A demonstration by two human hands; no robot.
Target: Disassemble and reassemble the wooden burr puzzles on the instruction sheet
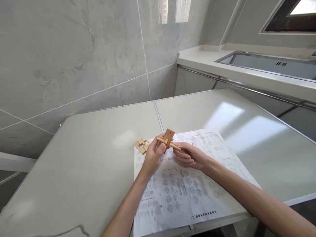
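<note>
- Sheet (217, 200): on table (81, 164)
- Block assembly (138, 146): at sheet's far left corner
- Held pieces (170, 134): above sheet, between left hand (154, 154) and right hand (189, 155)
- Wall (86, 59): behind table
- Sink (261, 64): in counter (197, 58), behind table at right

Bright daylight; window (304, 8) upper right; glare on tabletop (225, 115).

A flat wooden piece (170, 134) is held by the left grip (154, 152), a rod (176, 147) by the right grip (190, 155). Beneath, a printed sheet (181, 197) is spread on the surface (93, 158).
</note>
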